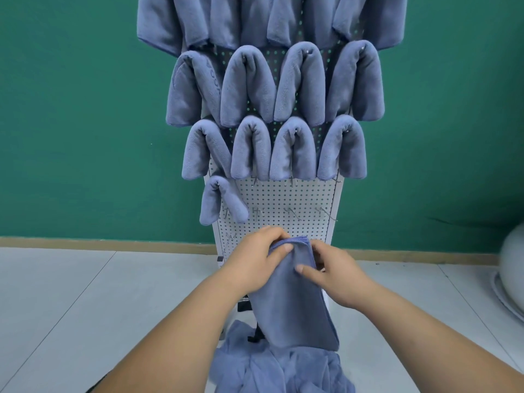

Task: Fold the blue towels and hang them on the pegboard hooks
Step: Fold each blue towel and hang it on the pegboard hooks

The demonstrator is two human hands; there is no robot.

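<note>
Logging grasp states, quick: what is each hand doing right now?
Left hand: closed, pinching the top edge of the folded towel.
Right hand: closed on the same towel's top right edge.

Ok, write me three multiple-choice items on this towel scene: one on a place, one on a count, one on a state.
1. Where does the loose pile of blue towels lie?
A. on the pale floor at the foot of the white perforated pegboard
B. on a table
C. on the hooks

2. How many towels hang in the row with the lone folded blue towel?
A. four
B. one
C. none

3. What state is the folded blue towel in hand in?
A. hung on a hook
B. lying on the floor
C. gripped at its top by the left hand and right hand

Answers: 1 A, the heap sits below the board; 2 B, bare hooks beside it; 3 C, both hands pinch its top edge.
</note>
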